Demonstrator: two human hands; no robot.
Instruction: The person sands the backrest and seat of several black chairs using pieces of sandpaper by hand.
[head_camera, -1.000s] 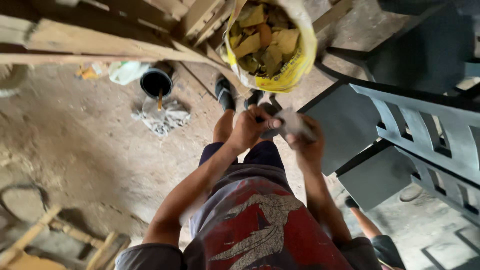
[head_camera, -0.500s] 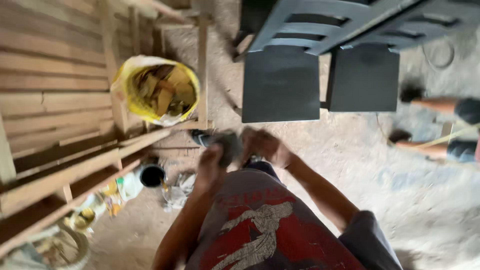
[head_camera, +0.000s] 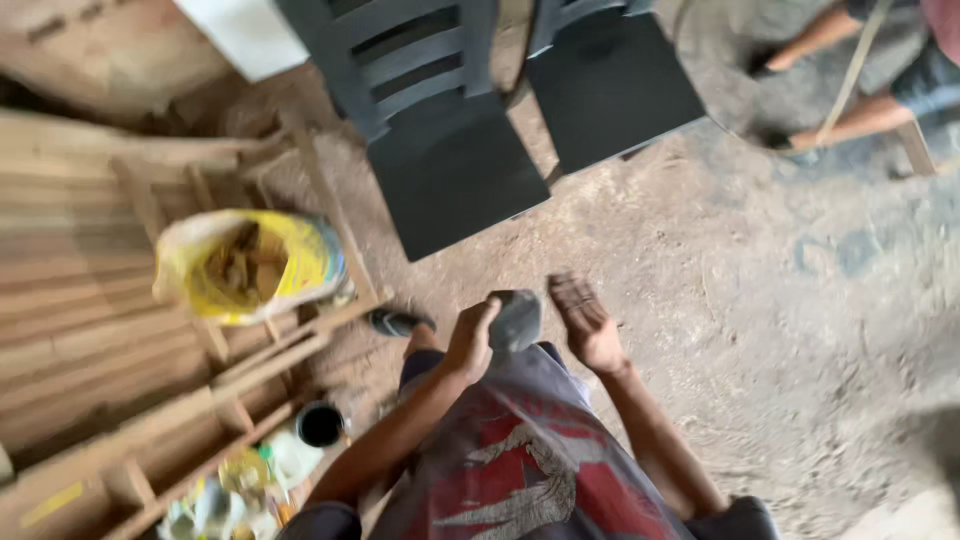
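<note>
With only the left hand (head_camera: 470, 340) in a closed grip on the grey folded sheet (head_camera: 516, 320) and the right hand (head_camera: 585, 325) open beside it, the sheet could slip to the dirt floor (head_camera: 760, 300).

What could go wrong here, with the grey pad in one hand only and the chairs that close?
1. The left hand alone pinches the grey pad; the right hand is open beside it, so the pad could slip to the dirt floor.
2. Two dark chairs stand just ahead; a step forward might bump them.
3. The wooden frame, yellow sack and black can crowd the left side, a likely trip hazard.
</note>
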